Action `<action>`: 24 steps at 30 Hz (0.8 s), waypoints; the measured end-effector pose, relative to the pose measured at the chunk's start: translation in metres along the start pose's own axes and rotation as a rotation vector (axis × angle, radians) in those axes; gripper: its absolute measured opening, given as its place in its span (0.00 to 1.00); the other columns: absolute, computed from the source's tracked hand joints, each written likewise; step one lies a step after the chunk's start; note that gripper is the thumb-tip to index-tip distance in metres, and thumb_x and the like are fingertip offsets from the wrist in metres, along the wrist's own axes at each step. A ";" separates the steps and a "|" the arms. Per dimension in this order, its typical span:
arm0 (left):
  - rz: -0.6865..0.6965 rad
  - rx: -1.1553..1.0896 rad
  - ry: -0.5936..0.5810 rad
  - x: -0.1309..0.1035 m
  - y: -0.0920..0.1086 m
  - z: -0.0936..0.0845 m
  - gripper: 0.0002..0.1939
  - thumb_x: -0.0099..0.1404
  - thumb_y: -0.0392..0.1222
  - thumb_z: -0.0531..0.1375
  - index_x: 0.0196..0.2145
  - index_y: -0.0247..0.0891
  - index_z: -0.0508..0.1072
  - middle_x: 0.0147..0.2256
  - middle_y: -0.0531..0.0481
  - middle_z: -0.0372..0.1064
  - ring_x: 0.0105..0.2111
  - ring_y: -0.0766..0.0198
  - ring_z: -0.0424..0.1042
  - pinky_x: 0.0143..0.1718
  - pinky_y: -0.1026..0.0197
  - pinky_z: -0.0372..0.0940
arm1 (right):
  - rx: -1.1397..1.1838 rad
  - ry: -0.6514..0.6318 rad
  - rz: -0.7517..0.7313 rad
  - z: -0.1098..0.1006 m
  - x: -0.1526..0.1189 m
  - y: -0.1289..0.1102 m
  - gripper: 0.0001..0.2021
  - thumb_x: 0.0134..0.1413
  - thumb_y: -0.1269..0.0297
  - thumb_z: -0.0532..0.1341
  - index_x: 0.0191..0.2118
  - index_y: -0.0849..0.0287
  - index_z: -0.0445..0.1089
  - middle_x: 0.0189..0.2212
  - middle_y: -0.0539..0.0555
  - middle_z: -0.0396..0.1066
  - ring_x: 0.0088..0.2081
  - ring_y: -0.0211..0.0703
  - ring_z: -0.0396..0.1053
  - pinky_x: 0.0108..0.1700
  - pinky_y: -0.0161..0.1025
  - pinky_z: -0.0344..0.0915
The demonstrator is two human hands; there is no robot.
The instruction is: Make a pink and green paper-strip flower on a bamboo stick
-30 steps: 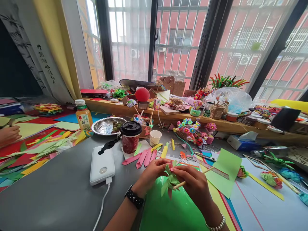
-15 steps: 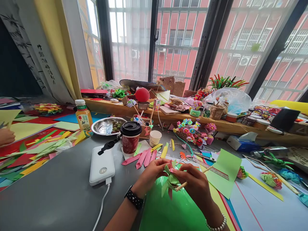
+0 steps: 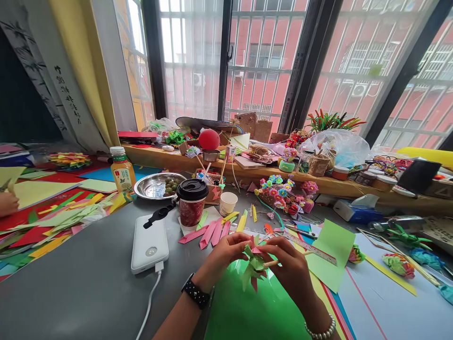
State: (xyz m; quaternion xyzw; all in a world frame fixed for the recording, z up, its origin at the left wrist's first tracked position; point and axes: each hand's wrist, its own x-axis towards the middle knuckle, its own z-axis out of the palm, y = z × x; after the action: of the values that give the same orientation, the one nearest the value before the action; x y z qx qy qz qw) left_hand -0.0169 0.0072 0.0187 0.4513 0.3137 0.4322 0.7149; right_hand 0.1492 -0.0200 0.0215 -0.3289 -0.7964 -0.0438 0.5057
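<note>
Between my hands is a folded paper flower (image 3: 254, 267) with light green and pink pointed petals. My left hand (image 3: 222, 257) pinches its upper left side with thumb and fingers. On the other side, my right hand (image 3: 290, 264) grips the flower's upper edge while a thin wooden stick (image 3: 272, 263) lies across its fingers. The stick's near end points at the petals; whether it touches them I cannot tell. Below is a glossy green surface (image 3: 255, 316). Pink folded paper strips (image 3: 208, 233) lie just beyond my left hand.
A lidded cup (image 3: 191, 208), a paper cup (image 3: 228, 204) and a white power bank (image 3: 150, 245) with a cable stand left of my hands. To the right lie a green sheet (image 3: 332, 264) and a ruler (image 3: 323, 255). Another person's hand (image 3: 9, 204) shows at far left.
The flower has turned slightly in my fingers and shifted a little right. The stick's near end has risen and moved right along with my right hand.
</note>
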 end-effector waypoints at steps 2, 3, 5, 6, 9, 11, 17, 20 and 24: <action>0.023 0.014 0.003 0.001 -0.001 0.000 0.14 0.43 0.45 0.67 0.24 0.33 0.70 0.23 0.55 0.63 0.23 0.71 0.61 0.28 0.66 0.55 | 0.010 0.000 -0.011 -0.001 0.001 0.000 0.07 0.53 0.70 0.56 0.33 0.57 0.72 0.25 0.53 0.68 0.26 0.37 0.68 0.27 0.32 0.67; 0.033 0.015 0.008 0.001 -0.001 0.001 0.14 0.42 0.45 0.67 0.23 0.33 0.70 0.22 0.55 0.63 0.23 0.71 0.61 0.27 0.66 0.55 | 0.011 0.001 -0.018 -0.002 0.001 -0.001 0.07 0.53 0.70 0.56 0.33 0.57 0.72 0.25 0.53 0.69 0.26 0.37 0.68 0.27 0.32 0.67; 0.042 0.000 0.024 0.002 -0.002 0.002 0.15 0.42 0.45 0.67 0.22 0.33 0.69 0.21 0.55 0.62 0.22 0.71 0.60 0.27 0.66 0.55 | 0.001 -0.003 -0.031 -0.002 0.000 -0.001 0.07 0.53 0.70 0.56 0.34 0.57 0.72 0.25 0.53 0.69 0.26 0.37 0.69 0.28 0.32 0.67; 0.039 -0.012 0.035 0.002 -0.002 0.003 0.15 0.41 0.45 0.67 0.22 0.33 0.68 0.21 0.55 0.62 0.22 0.71 0.60 0.27 0.66 0.54 | -0.009 -0.005 -0.037 -0.002 0.000 -0.002 0.07 0.53 0.70 0.57 0.35 0.56 0.72 0.25 0.53 0.69 0.26 0.37 0.69 0.28 0.32 0.67; 0.027 -0.035 0.059 0.002 -0.001 0.004 0.16 0.40 0.45 0.68 0.22 0.33 0.68 0.21 0.56 0.61 0.22 0.70 0.61 0.28 0.65 0.55 | -0.032 -0.007 -0.039 -0.003 -0.001 -0.003 0.07 0.52 0.70 0.57 0.35 0.56 0.72 0.25 0.53 0.69 0.27 0.37 0.69 0.28 0.32 0.67; 0.029 -0.040 0.061 0.002 -0.001 0.004 0.16 0.40 0.45 0.68 0.22 0.34 0.68 0.21 0.55 0.61 0.22 0.70 0.61 0.28 0.65 0.55 | -0.037 -0.001 -0.041 -0.003 0.000 -0.004 0.07 0.52 0.69 0.57 0.35 0.56 0.72 0.25 0.53 0.69 0.27 0.37 0.69 0.28 0.32 0.67; 0.086 0.016 0.049 0.003 -0.002 0.000 0.14 0.43 0.46 0.66 0.22 0.34 0.69 0.21 0.54 0.62 0.23 0.68 0.62 0.28 0.64 0.57 | -0.028 -0.012 -0.024 -0.002 -0.001 0.000 0.08 0.53 0.70 0.56 0.36 0.55 0.72 0.27 0.53 0.69 0.28 0.37 0.69 0.28 0.32 0.67; 0.250 0.189 0.175 0.000 0.001 0.001 0.10 0.47 0.43 0.64 0.24 0.35 0.71 0.25 0.51 0.66 0.27 0.65 0.64 0.30 0.63 0.59 | -0.027 -0.030 0.078 -0.004 -0.002 0.006 0.08 0.54 0.68 0.55 0.35 0.56 0.71 0.29 0.53 0.69 0.28 0.37 0.69 0.29 0.32 0.67; 0.566 0.530 0.295 -0.008 0.004 0.008 0.04 0.52 0.41 0.62 0.25 0.38 0.74 0.27 0.49 0.69 0.31 0.61 0.66 0.32 0.63 0.60 | -0.021 0.021 0.246 -0.008 0.002 0.010 0.09 0.54 0.63 0.55 0.30 0.58 0.71 0.29 0.54 0.68 0.30 0.40 0.69 0.29 0.33 0.66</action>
State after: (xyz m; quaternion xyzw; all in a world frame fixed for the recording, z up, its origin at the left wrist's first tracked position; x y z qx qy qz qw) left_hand -0.0146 -0.0020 0.0258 0.6214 0.3769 0.5761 0.3741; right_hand 0.1611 -0.0144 0.0246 -0.4289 -0.7441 0.0071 0.5121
